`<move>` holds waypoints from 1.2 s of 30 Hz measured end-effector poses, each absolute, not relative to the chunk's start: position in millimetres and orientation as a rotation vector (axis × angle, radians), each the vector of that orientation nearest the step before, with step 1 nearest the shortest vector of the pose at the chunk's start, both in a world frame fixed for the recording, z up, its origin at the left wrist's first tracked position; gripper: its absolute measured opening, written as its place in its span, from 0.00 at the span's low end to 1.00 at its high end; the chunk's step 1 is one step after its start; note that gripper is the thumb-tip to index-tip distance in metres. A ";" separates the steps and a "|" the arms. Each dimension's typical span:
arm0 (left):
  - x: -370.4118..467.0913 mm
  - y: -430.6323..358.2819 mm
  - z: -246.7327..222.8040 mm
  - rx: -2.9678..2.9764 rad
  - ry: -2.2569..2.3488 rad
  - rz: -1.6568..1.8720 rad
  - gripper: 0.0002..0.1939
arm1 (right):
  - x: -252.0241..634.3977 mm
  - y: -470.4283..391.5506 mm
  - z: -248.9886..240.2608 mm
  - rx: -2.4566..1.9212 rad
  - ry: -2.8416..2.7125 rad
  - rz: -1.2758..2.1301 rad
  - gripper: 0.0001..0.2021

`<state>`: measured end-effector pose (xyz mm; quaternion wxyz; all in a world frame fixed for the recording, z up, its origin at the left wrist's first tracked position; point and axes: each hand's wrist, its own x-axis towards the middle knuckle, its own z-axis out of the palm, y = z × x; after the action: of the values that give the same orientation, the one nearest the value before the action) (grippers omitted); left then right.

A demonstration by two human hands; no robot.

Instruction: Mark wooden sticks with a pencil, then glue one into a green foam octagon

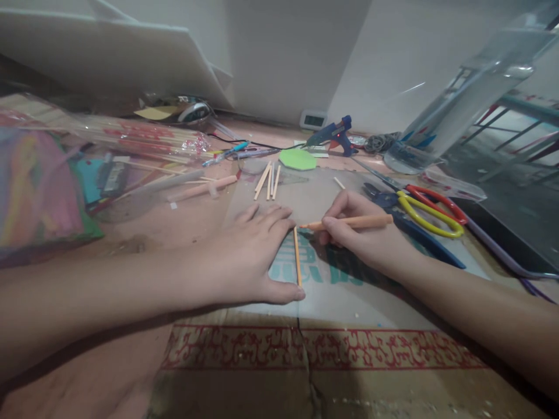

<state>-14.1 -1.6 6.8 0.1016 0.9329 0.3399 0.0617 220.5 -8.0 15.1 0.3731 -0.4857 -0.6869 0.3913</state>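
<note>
Red scrollwork borders the brown cardboard [227, 390].

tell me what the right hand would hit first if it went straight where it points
The marker in the right hand leads; its tip would likely meet the upper end of the thin stick first, or the left hand beside it, as depth is unclear there.
</note>
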 end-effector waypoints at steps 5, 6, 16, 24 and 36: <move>-14.2 -0.2 5.9 2.745 1.006 0.205 0.49 | 219.3 -4.7 16.8 -1.278 -1.781 0.967 0.11; -13.9 -0.1 5.8 2.742 1.007 0.206 0.49 | 219.0 -4.3 16.8 -1.277 -1.778 0.974 0.11; -12.8 0.1 5.7 2.724 1.001 0.212 0.51 | 217.9 -5.0 20.1 -1.316 -1.788 1.053 0.12; -13.4 0.2 4.1 2.715 0.998 0.232 0.50 | 216.2 -5.2 19.8 -1.312 -1.755 1.047 0.11; -12.4 -0.4 5.8 2.719 1.015 0.186 0.52 | 219.1 -7.7 19.1 -1.270 -1.812 1.101 0.12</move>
<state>-12.4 -0.4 5.8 0.1165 0.9286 0.3466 0.0635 219.1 -7.7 19.1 0.3288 -0.4854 -0.6924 0.4205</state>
